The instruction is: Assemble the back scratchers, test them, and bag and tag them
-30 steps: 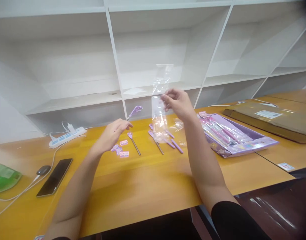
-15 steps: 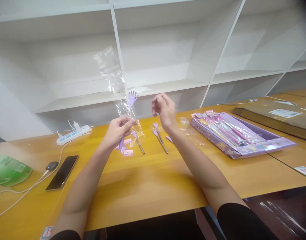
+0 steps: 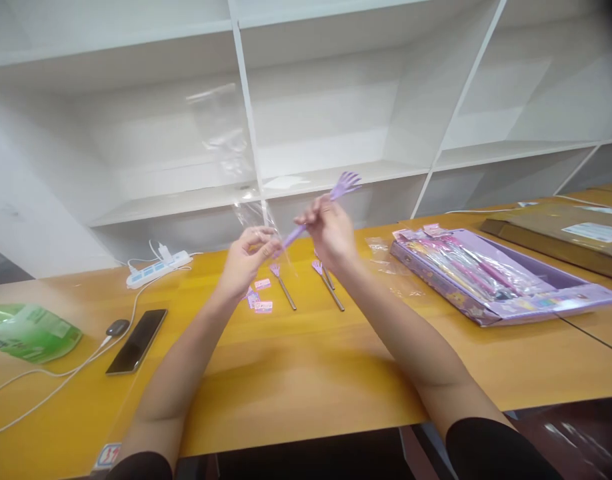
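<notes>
My left hand (image 3: 249, 257) is closed, pinching the lower end of a long clear plastic bag (image 3: 225, 143) that stands up in front of the shelves. My right hand (image 3: 327, 230) is closed on a purple hand-shaped scratcher (image 3: 344, 183). Its claw head points up and right, and its handle slants down toward my left hand and the bag's bottom. Both hands hover above the yellow table (image 3: 306, 373). Under them lie two more scratchers (image 3: 285, 288) (image 3: 330, 285) and some small pink labels (image 3: 260, 304).
A purple display box (image 3: 491, 283) of packed scratchers lies at the right, with loose clear bags (image 3: 386, 263) beside it and a flat cardboard box (image 3: 561, 237) behind. At the left are a phone (image 3: 136, 340), a power strip (image 3: 159, 270), cables and a green pack (image 3: 31, 331). White shelves (image 3: 336, 120) stand behind.
The bag went from my right hand to my left hand, which had held the scratcher alone. My right hand has now closed on the scratcher and tilted its head to the right.
</notes>
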`<state>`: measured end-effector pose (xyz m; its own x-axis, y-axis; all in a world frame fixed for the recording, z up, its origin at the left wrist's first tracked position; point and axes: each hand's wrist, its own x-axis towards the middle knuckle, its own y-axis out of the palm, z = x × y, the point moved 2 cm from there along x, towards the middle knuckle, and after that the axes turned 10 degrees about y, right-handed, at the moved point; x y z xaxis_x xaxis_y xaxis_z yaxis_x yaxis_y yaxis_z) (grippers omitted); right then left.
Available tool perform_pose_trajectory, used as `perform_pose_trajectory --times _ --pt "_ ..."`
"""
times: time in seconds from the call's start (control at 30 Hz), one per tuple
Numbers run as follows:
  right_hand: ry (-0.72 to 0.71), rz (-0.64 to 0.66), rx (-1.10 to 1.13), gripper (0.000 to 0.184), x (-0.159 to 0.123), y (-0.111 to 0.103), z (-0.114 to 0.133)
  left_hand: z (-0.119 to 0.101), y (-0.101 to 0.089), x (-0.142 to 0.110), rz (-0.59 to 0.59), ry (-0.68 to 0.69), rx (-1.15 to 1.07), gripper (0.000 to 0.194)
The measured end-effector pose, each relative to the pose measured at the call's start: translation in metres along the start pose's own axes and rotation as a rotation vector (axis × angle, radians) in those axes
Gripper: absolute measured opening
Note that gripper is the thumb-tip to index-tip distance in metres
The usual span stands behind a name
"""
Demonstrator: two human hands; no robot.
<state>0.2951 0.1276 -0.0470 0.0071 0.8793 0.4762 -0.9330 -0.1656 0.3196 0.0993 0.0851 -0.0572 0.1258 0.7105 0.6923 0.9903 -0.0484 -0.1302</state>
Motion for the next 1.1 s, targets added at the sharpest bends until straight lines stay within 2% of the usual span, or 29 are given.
perform_pose_trajectory --times 0.07,0.2,0.33,0.4,0.53,0.77,0.97,1.1 --pt "-0.068 -0.042 -0.005 0.067 -0.004 -0.01 0.015 0.001 -0.013 0.005 -0.145 0.012 -0.055 0.044" --pt "-0.115 0.133 -0.281 0.068 -0.033 -0.005 0.037 -0.005 -0.032 0.009 -0.345 0.08 -0.133 0.051" --pt "-0.174 0.392 -0.689 0.057 -0.062 0.022 0.036 -0.02 -0.037 0.007 -0.422 0.164 -0.133 0.052" --pt "-0.193 0.436 -0.833 0.05 -0.067 0.032 0.027 -0.025 -0.036 0.006 -0.438 0.172 -0.15 0.051" --pt "-0.273 0.336 -0.927 0.045 -0.062 0.035 0.015 -0.03 -0.036 0.004 -0.443 0.198 -0.233 0.045" --pt "-0.402 0.25 -0.971 0.038 -0.054 0.021 0.021 -0.029 -0.041 0.005 -0.477 0.15 -0.36 0.04" --pt "-0.477 0.197 -0.979 0.038 -0.052 0.023 0.014 -0.027 -0.029 0.003 -0.452 0.104 -0.375 0.041" --pt "-0.521 0.145 -0.931 0.041 -0.046 0.021 0.01 -0.026 -0.017 0.001 -0.366 0.089 -0.385 0.038"
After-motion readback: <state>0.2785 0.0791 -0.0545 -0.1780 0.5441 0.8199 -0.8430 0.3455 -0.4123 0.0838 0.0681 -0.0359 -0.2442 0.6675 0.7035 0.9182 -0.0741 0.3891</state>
